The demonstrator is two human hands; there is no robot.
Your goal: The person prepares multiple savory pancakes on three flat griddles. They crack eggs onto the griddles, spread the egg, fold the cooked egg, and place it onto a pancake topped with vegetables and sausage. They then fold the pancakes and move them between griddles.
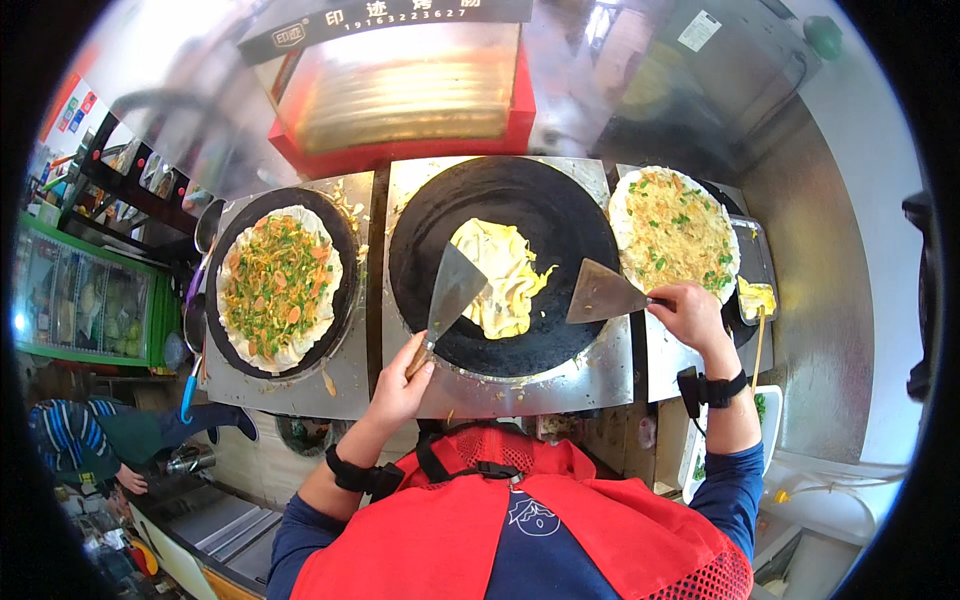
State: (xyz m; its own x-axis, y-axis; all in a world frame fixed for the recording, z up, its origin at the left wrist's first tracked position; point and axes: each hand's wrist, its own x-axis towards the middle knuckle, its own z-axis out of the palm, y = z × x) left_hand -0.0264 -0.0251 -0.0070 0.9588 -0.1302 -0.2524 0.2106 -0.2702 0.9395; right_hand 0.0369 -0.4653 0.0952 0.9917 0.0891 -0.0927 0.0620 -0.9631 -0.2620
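My left hand (401, 382) grips the wooden handle of a broad metal scraper (456, 289), whose blade rests against the left side of a crumpled yellow egg crepe (501, 274). That crepe lies heaped in the middle of the black round griddle (420, 217). In my right hand (694, 319) is the dark handle of a second scraper (600, 292), its blade over the griddle's right edge and apart from the crepe. Just beyond that hand lies a pale round flatbread (675, 225) topped with shreds and chopped green onion.
A left griddle (345, 300) carries another flatbread (277, 289) with carrot slices and greens. At right, a metal tray (754, 240) holds a yellow block with a wooden stick. A lit red-framed roller warmer (409, 97) stands behind. Another person (90, 439) is at lower left.
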